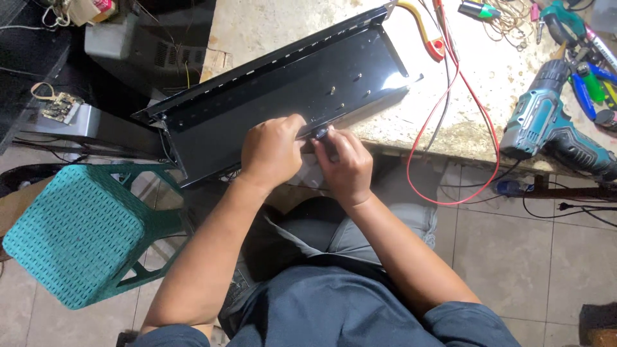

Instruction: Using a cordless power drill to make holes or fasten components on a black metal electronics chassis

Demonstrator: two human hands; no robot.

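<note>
Wearing a dark blue-grey short-sleeved shirt, sleeves ending above the elbows and showing at the bottom edge of the view. Wearing grey trousers or shorts of a lighter tone, creasing over the lap; length hard to tell from this angle. Showing both forearms bare from sleeve to wrist. Showing the left hand [273,153] and right hand [346,164] bare, wearing no gloves, seemingly no rings or watch.

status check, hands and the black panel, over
Left hand and right hand both at near edge of black metal panel, pinching a small dark part. Panel lies flat on workbench, overhanging. Red wire and cordless drill off right, clear.
</note>
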